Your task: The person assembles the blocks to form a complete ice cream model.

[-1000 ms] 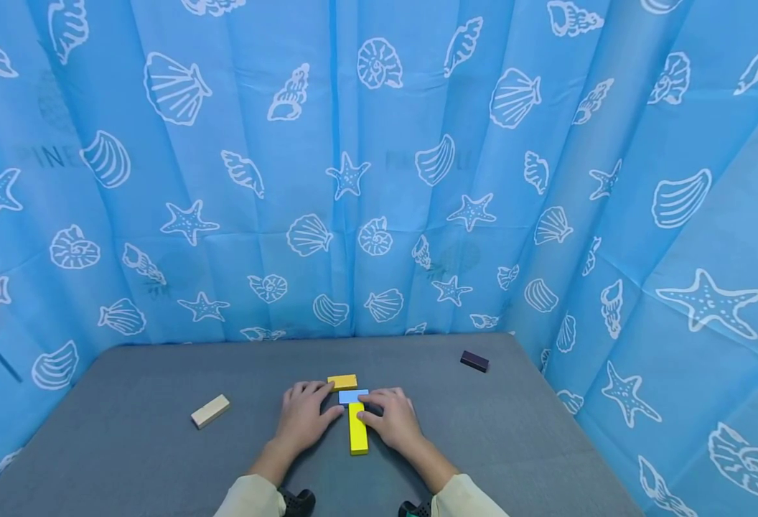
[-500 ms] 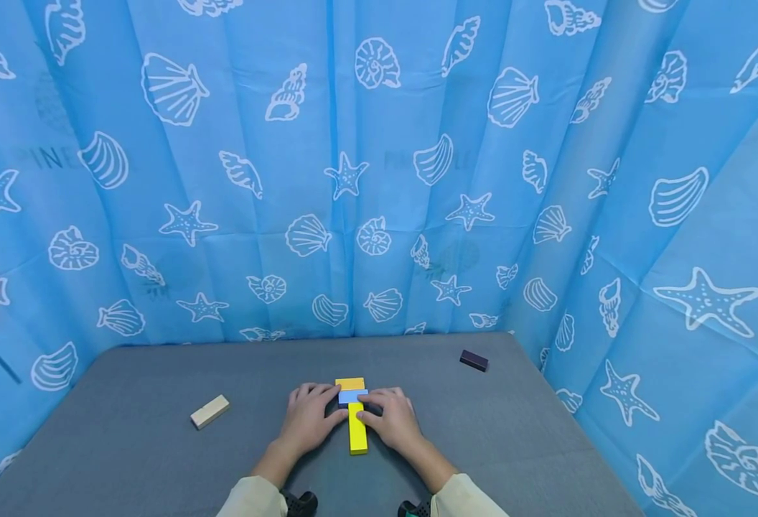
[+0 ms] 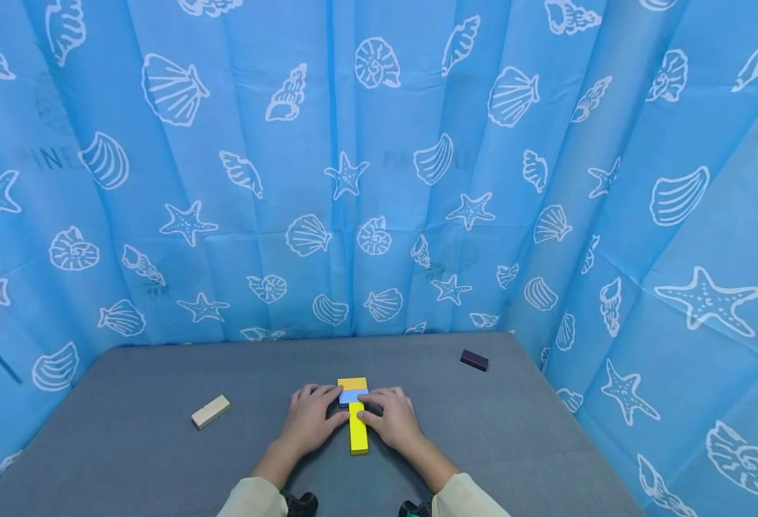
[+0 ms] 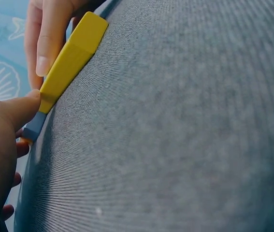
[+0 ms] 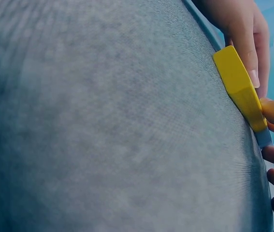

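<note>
On the grey table three blocks lie against one another in the head view. An orange block (image 3: 353,383) is farthest away, a light blue block (image 3: 352,396) lies along its near side, and a long yellow block (image 3: 358,429) points from the blue one toward me. My left hand (image 3: 306,418) touches the group from the left, its index fingertip by the orange and blue blocks and its thumb at the yellow block. From the right, my right hand (image 3: 395,418) touches the blue block's end with its index finger; its thumb rests against the yellow block's side.
A pale wooden block (image 3: 210,412) lies apart on the left of the table (image 3: 159,459). Toward the back right lies a dark block (image 3: 474,360). A blue curtain (image 3: 379,179) with white shells hangs behind and along the right.
The orange block has slid right, pushed by my left hand, and now lines up with the blue block. My left hand has shifted slightly right; the right hand has stayed in place.
</note>
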`<state>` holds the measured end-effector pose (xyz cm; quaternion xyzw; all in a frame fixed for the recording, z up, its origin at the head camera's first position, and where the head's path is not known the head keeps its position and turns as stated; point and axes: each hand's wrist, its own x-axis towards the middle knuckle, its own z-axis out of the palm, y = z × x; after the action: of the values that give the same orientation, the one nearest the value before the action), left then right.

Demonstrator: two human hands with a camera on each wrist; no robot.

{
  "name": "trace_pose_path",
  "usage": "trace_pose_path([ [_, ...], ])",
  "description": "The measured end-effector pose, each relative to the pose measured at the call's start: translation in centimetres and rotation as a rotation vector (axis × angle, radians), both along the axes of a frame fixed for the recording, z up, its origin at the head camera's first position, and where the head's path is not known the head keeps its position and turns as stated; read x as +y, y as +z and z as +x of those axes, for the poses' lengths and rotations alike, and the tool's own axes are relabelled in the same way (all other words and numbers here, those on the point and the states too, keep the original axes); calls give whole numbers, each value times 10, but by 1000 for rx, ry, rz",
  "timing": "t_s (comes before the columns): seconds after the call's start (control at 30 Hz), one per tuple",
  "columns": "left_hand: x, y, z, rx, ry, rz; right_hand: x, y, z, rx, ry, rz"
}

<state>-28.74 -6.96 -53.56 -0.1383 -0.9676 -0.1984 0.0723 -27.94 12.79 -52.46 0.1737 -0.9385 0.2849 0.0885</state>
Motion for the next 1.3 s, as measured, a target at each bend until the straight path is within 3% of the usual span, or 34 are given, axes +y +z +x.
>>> trace_pose_path([
  [0.37, 0, 4, 3, -3, -12, 23, 3, 0, -3, -3, 35, -2],
  [0.93, -3, 0, 3, 5, -30, 6, 3, 0, -5, -22, 52, 9],
  [1.3, -2, -2, 2, -6, -20, 36, 2, -2, -5, 24, 42, 5],
])
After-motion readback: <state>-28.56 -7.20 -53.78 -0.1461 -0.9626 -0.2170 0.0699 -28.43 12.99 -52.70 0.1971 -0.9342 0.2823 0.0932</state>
